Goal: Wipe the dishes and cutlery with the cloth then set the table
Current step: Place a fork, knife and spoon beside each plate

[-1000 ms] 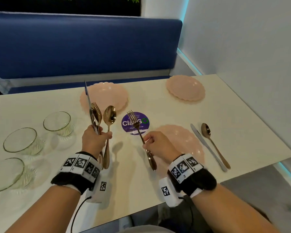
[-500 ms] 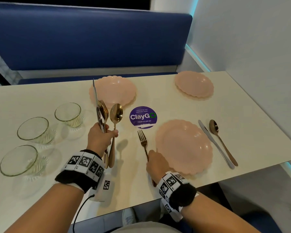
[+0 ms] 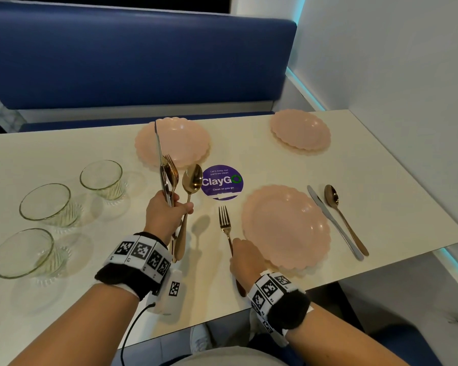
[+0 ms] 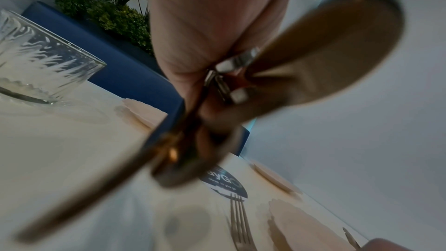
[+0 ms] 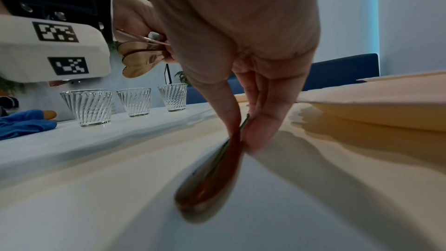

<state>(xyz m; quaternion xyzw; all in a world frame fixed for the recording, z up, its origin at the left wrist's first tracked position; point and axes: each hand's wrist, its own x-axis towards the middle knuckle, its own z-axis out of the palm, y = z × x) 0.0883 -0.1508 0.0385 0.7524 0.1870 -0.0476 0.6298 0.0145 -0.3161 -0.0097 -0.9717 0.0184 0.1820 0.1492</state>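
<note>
My left hand (image 3: 167, 210) grips an upright bundle of cutlery (image 3: 169, 180) above the table: a silver knife, gold forks and a gold spoon (image 3: 192, 179). In the left wrist view the handles (image 4: 217, 87) fan out blurred from my fist. My right hand (image 3: 242, 256) pinches the handle of a gold fork (image 3: 224, 220) that lies flat on the table just left of the near pink plate (image 3: 286, 228). The right wrist view shows thumb and fingers (image 5: 260, 125) closed on that fork's handle (image 5: 217, 169). A knife (image 3: 333, 220) and a spoon (image 3: 344, 217) lie right of the plate.
Two more pink plates (image 3: 173, 143) (image 3: 300, 129) sit at the far side. Three ribbed glasses (image 3: 102, 178) (image 3: 46, 204) (image 3: 24, 253) stand at the left. A blue cloth (image 5: 24, 123) lies beyond them. A purple sticker (image 3: 221, 182) marks the table centre; the wall is close on the right.
My right hand has lowered the fork from the air onto the table left of the near plate. The left hand still holds its bundle upright.
</note>
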